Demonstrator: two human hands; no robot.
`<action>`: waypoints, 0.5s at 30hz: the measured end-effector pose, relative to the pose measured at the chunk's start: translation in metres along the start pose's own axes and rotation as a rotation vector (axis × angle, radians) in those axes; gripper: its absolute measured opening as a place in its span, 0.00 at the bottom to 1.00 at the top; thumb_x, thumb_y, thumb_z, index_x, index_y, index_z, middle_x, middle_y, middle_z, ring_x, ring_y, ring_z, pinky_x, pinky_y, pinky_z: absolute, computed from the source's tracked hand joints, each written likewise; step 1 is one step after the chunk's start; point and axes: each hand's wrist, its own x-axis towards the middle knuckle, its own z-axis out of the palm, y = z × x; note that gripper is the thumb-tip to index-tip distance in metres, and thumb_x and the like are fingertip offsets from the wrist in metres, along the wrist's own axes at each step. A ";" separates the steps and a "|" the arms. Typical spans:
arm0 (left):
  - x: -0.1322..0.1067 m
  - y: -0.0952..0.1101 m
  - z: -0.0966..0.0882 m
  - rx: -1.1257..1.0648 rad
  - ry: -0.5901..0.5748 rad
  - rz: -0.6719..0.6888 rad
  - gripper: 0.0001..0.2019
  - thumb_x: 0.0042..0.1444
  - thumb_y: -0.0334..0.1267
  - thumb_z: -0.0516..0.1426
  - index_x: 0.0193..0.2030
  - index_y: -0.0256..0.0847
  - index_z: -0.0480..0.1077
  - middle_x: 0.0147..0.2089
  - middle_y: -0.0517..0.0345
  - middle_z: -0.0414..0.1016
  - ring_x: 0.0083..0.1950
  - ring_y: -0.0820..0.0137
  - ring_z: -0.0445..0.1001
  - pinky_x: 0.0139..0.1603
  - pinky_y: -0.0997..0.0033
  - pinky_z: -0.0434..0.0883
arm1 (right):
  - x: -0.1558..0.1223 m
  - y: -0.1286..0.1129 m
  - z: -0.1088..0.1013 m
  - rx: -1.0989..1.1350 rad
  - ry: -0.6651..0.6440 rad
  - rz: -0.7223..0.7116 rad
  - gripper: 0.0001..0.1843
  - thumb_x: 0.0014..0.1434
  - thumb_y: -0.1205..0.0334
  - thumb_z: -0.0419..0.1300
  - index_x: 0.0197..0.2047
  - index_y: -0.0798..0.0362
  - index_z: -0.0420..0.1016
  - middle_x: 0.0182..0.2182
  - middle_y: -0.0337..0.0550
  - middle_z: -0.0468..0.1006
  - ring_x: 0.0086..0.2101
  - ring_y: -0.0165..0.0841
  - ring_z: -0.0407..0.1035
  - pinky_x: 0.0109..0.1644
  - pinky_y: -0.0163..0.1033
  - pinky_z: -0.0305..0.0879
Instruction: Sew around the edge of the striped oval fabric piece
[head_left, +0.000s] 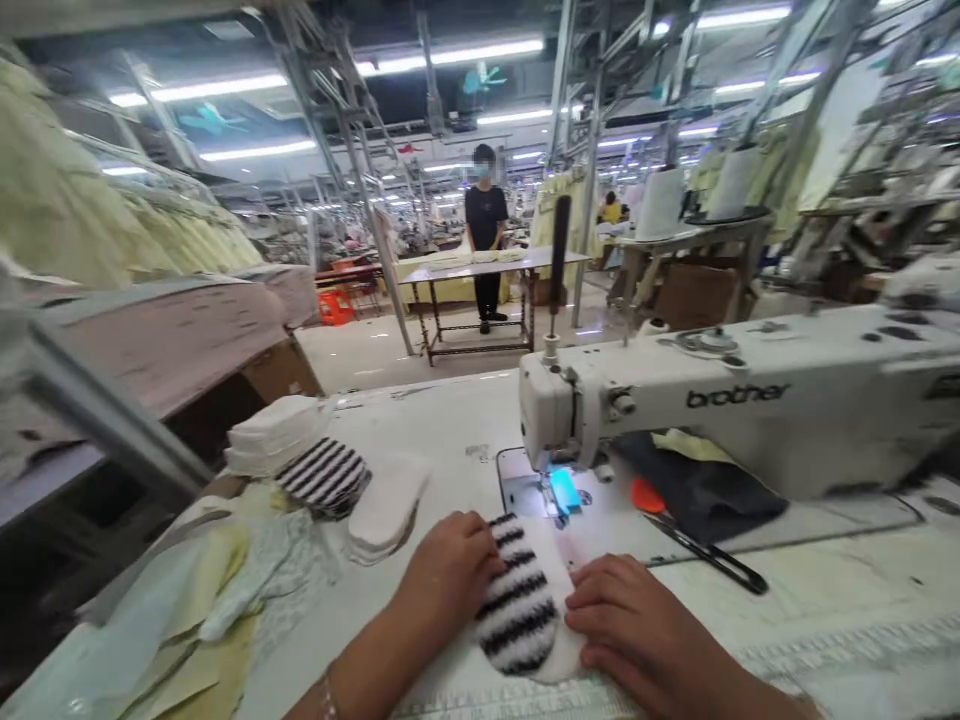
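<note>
A black-and-white striped oval fabric piece [519, 605] lies on a white fabric piece [568, 640] of similar shape, just in front of the needle area of a white sewing machine [645, 390]. At the left edge of the striped piece, my left hand [450, 562] has its fingers curled in and closed on the fabric. My right hand [634, 620] is closed at the right edge of the white piece, its fingers held together; its thumb is hidden. Light from the machine falls on the needle plate [521, 495] beyond both hands.
Left of my hands lie white pieces [386, 505], striped pieces [324, 475], a white stack [277, 430] and fabric scraps [195, 590]. Black tweezers [709, 555] and dark cloth [697, 495] lie at right. A person [486, 215] stands behind a far table [540, 258].
</note>
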 end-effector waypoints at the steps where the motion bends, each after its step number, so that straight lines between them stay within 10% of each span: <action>1: 0.003 -0.001 -0.001 0.003 0.015 -0.006 0.07 0.58 0.32 0.53 0.33 0.40 0.72 0.40 0.54 0.72 0.43 0.63 0.68 0.46 0.65 0.65 | -0.001 -0.001 0.001 0.031 0.027 0.032 0.06 0.62 0.67 0.54 0.40 0.53 0.72 0.35 0.45 0.75 0.40 0.37 0.67 0.43 0.43 0.61; 15: 0.021 -0.014 0.005 -0.080 0.077 -0.106 0.03 0.53 0.32 0.55 0.30 0.40 0.65 0.34 0.56 0.70 0.40 0.61 0.68 0.41 0.62 0.62 | 0.011 -0.011 0.025 -0.179 -0.022 0.188 0.16 0.56 0.75 0.51 0.40 0.46 0.73 0.28 0.41 0.67 0.29 0.33 0.57 0.33 0.38 0.46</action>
